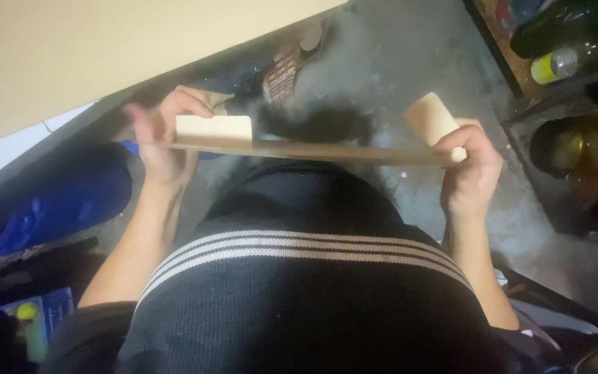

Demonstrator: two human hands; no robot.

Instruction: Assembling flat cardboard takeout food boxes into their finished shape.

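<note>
Grey concrete floor (417, 62) below, pale bench (105, 48) at eleven o'clock. Both hands grip a thin wooden board (313, 150) edge-on at centre: left hand (164, 138) at nine o'clock, right hand (470, 170) at three.

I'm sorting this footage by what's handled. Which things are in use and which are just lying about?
In use: thin wooden board, held at its ends by the left hand and right hand.

Lying about: bottles on the shelf, blue bag, large pale panel.
</note>
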